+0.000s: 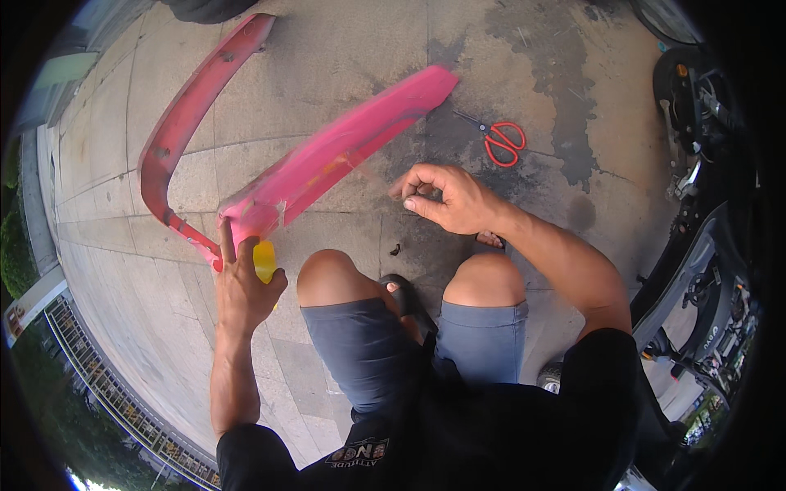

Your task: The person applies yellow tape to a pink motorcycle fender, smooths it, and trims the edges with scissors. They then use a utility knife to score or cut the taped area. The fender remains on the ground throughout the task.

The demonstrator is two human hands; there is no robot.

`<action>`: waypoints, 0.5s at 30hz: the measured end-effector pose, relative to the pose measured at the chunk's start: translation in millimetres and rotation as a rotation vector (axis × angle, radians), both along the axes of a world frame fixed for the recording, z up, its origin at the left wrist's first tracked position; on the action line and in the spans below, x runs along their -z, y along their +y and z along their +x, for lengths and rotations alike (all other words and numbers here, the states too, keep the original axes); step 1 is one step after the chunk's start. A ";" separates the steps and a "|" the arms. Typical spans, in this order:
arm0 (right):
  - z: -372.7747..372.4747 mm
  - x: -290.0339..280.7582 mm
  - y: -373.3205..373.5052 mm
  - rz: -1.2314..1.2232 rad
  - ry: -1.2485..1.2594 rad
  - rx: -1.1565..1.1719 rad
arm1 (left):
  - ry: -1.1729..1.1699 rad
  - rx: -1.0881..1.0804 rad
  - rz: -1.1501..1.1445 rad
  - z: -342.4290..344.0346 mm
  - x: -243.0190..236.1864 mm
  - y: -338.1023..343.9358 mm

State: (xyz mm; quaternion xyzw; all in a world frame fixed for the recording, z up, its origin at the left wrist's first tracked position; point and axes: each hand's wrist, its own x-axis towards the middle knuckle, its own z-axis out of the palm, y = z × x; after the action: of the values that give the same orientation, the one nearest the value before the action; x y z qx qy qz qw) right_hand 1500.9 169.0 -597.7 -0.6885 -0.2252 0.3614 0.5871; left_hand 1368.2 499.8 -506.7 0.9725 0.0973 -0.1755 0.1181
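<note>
The long pink panel slants over the paving, its near end beside the person's left knee and its far end toward the top edge of the paving. The left hand has its fingertips over the near end of this panel, with the thumb set apart from the fingers. A small yellow piece shows between thumb and fingers; I cannot tell whether the hand clasps the panel, the yellow piece or both.

The right hand hangs in front of the right knee, clear of the pink panel. Its fingers are curled, with the thumb tip near the fingertips; those are blurred, so I cannot tell whether they pinch anything.

Nearer the left edge of the paving lies a red curved panel. Its hollow inner side, a shallow channel, faces up, and small fittings sit in it along its length. It bends at the lower part and narrows to an end just beside the left hand.

Scissors with red handles lie right of the pink panel's far end, blades toward it. A small dark scrap rests between the knees and the pink panel. A motorcycle lines the right edge of the paving, and a railing runs beyond the lower left corner.
</note>
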 end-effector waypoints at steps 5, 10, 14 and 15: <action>8.8 -3.8 11.6 -0.123 0.033 -0.055 | -0.032 0.090 -0.027 4.3 6.5 12.1; 14.8 -5.7 11.6 -0.165 0.116 0.031 | 0.044 0.054 -0.058 7.3 11.4 18.1; 18.5 -7.4 8.5 -0.177 0.156 0.112 | 0.038 0.060 -0.064 10.8 15.5 24.5; 18.1 -7.5 9.2 -0.173 0.134 0.134 | 0.066 0.051 -0.075 12.1 16.1 26.2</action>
State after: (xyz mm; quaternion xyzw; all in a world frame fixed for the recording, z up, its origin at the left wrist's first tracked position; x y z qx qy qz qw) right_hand 1519.0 178.3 -590.2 -0.7243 -0.1068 0.3846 0.5622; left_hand 1380.3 526.0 -522.8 0.9633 0.0698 -0.2138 0.1468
